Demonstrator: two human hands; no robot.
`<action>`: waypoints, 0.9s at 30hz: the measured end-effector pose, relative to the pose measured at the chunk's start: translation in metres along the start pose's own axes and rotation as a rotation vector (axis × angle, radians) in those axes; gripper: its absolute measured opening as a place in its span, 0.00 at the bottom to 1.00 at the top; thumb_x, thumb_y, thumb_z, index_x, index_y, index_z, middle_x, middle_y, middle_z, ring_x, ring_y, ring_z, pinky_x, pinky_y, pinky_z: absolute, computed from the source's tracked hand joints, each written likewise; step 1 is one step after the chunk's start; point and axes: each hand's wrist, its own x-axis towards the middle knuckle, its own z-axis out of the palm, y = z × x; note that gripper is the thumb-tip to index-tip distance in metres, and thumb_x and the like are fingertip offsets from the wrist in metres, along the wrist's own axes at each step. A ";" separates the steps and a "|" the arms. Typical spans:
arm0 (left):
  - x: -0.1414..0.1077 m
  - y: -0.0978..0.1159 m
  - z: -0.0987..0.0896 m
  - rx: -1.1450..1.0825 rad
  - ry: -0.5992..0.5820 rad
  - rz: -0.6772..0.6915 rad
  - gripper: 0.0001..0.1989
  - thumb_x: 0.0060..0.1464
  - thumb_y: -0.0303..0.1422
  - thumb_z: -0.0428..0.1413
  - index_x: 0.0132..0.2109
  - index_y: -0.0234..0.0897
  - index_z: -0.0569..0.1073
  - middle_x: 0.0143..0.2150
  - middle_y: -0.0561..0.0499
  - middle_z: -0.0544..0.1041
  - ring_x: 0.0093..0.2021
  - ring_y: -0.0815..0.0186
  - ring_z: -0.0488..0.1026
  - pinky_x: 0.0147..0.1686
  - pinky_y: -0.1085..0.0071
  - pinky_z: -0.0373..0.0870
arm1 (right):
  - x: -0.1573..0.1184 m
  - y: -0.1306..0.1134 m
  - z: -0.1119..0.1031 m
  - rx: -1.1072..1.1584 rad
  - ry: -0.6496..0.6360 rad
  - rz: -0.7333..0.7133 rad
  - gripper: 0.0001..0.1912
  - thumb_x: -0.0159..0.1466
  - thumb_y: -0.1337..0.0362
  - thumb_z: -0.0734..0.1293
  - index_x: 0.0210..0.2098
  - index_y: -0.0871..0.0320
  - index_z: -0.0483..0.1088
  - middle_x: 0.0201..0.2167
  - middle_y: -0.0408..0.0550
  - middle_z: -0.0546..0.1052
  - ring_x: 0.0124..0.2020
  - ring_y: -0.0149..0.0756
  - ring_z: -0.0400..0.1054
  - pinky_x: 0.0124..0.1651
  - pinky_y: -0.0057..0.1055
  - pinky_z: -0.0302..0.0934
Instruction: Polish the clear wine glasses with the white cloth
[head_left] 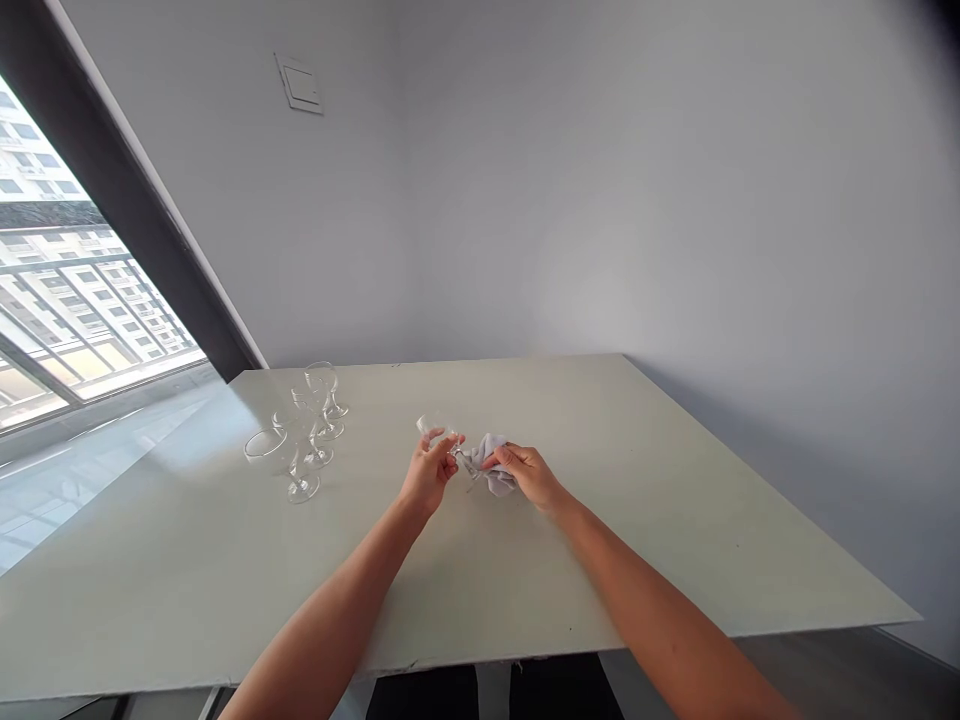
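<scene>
My left hand [435,471] is closed around a clear stemmed glass [433,422], which lies tilted with its bowl to the upper left and its foot toward the right. A crumpled pale grey cloth [496,482] is pinched in my right hand [529,472]. The cloth touches the foot end of the glass, between the two hands. Part of the stem is hidden by my left fingers. Both hands are above the middle of the table.
Several clear stemmed glasses [302,486] stand upright in a row on the left of the pale table [637,560]. Grey walls [525,180] rise behind and to the right. A window [67,270] is at the far left.
</scene>
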 end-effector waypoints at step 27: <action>-0.024 -0.005 0.016 0.254 0.039 0.476 0.28 0.42 0.34 0.60 0.48 0.46 0.54 0.41 0.51 0.72 0.24 0.76 0.64 0.30 0.75 0.62 | -0.013 -0.008 0.023 -0.802 0.200 -0.394 0.17 0.64 0.60 0.54 0.48 0.57 0.65 0.32 0.52 0.71 0.35 0.40 0.62 0.38 0.35 0.54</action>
